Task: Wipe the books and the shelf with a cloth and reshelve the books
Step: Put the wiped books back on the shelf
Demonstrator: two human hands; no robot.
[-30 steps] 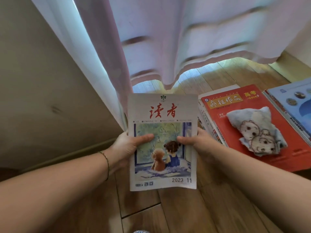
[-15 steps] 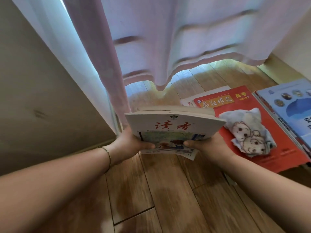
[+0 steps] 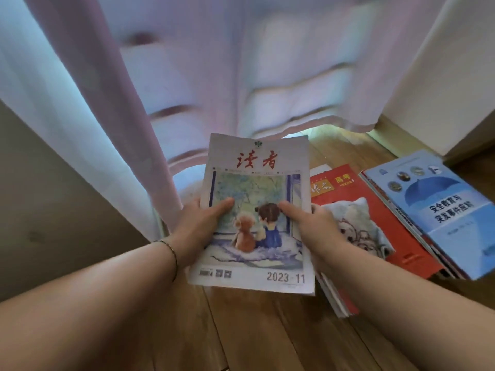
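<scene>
Paper, thin and soft, makes up the magazine [image 3: 254, 210], which both hands hold above the wooden floor [image 3: 267, 338], just left of the red book [image 3: 401, 236]. The left hand [image 3: 198, 226] and the right hand [image 3: 313, 226] each pinch one side edge, thumb on the cover, the other fingers hidden under it. I judge it light and floppy, so support from both sides suits it. The cloth [image 3: 359, 226] lies on the red book, beside the blue book [image 3: 439, 210].
</scene>
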